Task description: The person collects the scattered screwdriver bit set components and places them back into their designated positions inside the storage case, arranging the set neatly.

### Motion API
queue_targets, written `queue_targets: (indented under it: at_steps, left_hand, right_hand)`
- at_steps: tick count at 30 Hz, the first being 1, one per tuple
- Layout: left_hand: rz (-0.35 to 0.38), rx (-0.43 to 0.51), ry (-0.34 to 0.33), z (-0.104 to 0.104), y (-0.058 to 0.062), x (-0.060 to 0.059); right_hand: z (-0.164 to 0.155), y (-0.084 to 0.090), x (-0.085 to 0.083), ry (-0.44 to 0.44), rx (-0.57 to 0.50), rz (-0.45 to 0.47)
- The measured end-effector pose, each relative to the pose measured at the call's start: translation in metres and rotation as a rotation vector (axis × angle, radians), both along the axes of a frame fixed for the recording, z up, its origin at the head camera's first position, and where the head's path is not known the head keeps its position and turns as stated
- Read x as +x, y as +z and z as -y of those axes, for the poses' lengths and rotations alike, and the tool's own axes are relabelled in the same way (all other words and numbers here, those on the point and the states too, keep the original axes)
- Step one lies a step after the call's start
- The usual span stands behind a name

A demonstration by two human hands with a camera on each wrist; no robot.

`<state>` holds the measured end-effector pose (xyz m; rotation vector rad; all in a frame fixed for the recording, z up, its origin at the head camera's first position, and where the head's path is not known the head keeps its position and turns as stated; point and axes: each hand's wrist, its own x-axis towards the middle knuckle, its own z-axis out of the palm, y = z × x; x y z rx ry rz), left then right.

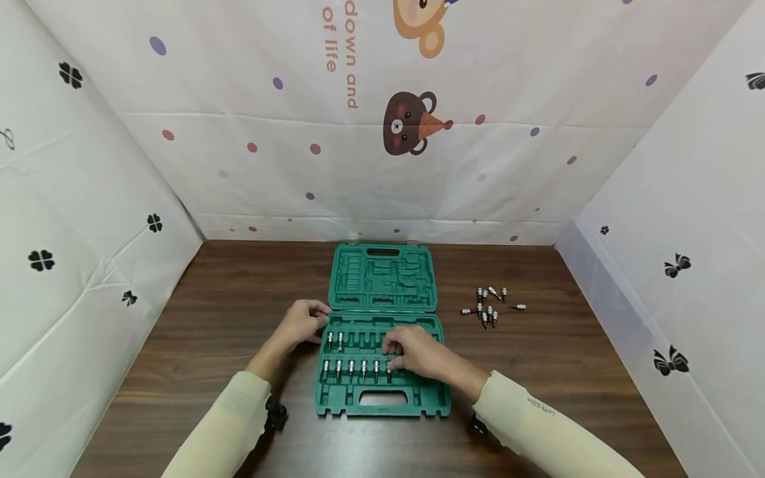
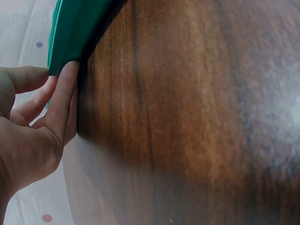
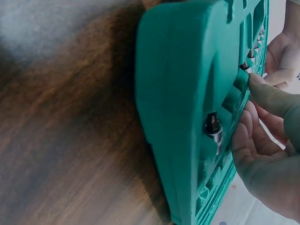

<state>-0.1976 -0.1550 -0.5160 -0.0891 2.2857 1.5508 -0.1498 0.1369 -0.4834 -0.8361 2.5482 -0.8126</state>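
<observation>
Head view shows your green tool case [image 1: 382, 332] lying open at the middle of the bench [image 1: 239, 299], its lid [image 1: 382, 277] laid flat toward twelve o'clock and the tray toward six. Two rows of bit sockets [image 1: 350, 368] stand in the tray's left half: two in the far row, six in the near row. Your right hand [image 1: 412, 352] rests on the tray's middle, fingers curled down over the slot at the right end of the near row; whether they pinch a bit there is probably not something this view can settle, and the right wrist view shows only the fingers [image 3: 269, 96] pressing a green rib beside a seated socket [image 3: 213, 129]. Your left hand [image 1: 305, 320] sits at nine o'clock of the case, by the hinge corner, with its fingers [image 2: 63, 101] lying fairly straight against the case's edge, as the left wrist view shows. At about two o'clock from the case, well apart from it, a loose cluster of bit sockets [image 1: 489, 305] lies on the bench. Patterned white sheets [image 1: 382, 133] wall the bench on three sides.
</observation>
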Motion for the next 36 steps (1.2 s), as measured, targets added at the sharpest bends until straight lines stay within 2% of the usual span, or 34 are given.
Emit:
queue_targets:
  at_steps: [10,26,36]
  left_hand:
    - [-0.005,-0.007,0.007,0.003,0.001,-0.001]
    - [-0.014,-0.005,0.009,0.0,-0.002,0.002]
    - [-0.014,-0.003,0.02,-0.003,-0.001,0.003]
  right_hand:
    - [0.008,0.006,-0.002,-0.05,0.002,0.018]
    - [0.004,0.0,-0.002,-0.035,-0.019,0.031]
    - [-0.003,-0.004,0.001,-0.004,-0.045,0.001]
